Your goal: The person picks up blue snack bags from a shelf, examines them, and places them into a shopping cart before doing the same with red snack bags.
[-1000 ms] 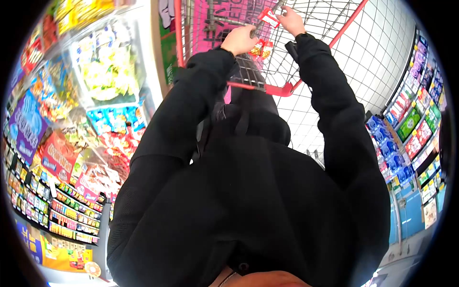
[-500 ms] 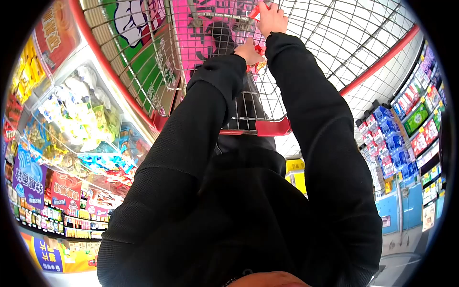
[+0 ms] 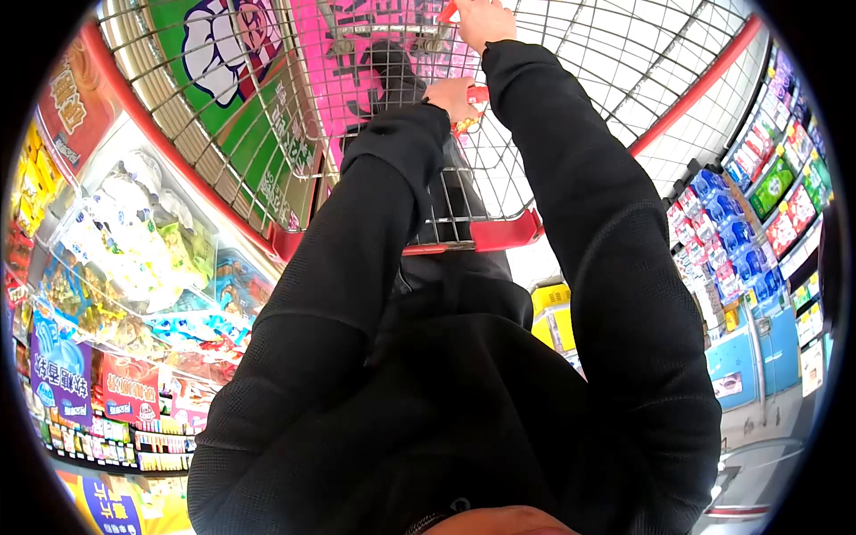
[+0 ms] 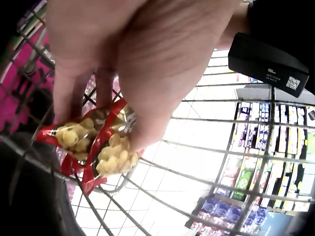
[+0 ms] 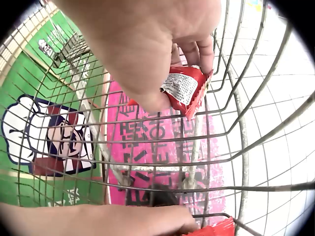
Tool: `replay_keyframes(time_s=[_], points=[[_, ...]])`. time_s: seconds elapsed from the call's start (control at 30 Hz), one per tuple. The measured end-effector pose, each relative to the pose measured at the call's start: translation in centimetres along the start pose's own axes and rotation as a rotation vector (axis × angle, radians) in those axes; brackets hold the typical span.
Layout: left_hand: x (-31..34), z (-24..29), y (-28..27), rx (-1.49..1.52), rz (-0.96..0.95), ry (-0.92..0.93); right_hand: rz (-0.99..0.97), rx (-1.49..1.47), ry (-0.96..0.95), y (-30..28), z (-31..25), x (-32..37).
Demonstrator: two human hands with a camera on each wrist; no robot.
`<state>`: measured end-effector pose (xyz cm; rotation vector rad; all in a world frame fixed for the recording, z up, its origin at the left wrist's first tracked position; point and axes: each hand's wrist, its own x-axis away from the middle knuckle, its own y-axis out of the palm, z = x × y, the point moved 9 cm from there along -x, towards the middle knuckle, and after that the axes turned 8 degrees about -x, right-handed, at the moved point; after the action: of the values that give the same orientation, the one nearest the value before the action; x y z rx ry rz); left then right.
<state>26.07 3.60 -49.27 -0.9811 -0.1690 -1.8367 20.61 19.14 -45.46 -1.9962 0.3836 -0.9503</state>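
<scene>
Red packet between right hand thumb and fingers; snack packet in left hand grip.

Two hands: the left hand and the right hand, both near 12 o'clock. Two red snack packs, one in each hand: the puff pack and the small pack. One wire cart. Two sets of shelves: the left shelves at 9 o'clock, the right shelves at 3 o'clock.

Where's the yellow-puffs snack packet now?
In the left wrist view, the snack packet is pinched in the left hand, against the shopping cart's wire, nearer the person than the right hand's red packet.
</scene>
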Motion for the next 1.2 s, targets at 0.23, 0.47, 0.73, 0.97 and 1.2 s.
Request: replay_keyframes(time_s=[0.23, 0.47, 0.73, 0.97, 1.2], points=[[2.4, -1.5, -5.0, 0.208, 0.072, -0.105, 0.201, -0.437, -0.09, -1.0, -0.7, -1.4], [7.4, -2.3, -13.2, 0.506, 0.269, -0.082, -0.193, -1.781, 0.241, -5.4, -5.2, 1.7], [23.8, 7.0, -25.4, 0.7, 0.245, -0.09, -0.126, -1.818, -0.134, -17.9, -10.7, 8.8], [34.4, 11.9, -29.3, 0.906, 0.291, 0.226, -0.179, -1.799, -0.193, -24.6, -17.8, 17.9], [45.9, 13.8, -28.2, 0.991, 0.427, 0.388, -0.34, -1.662, -0.247, -28.0, -26.1, 26.3]])
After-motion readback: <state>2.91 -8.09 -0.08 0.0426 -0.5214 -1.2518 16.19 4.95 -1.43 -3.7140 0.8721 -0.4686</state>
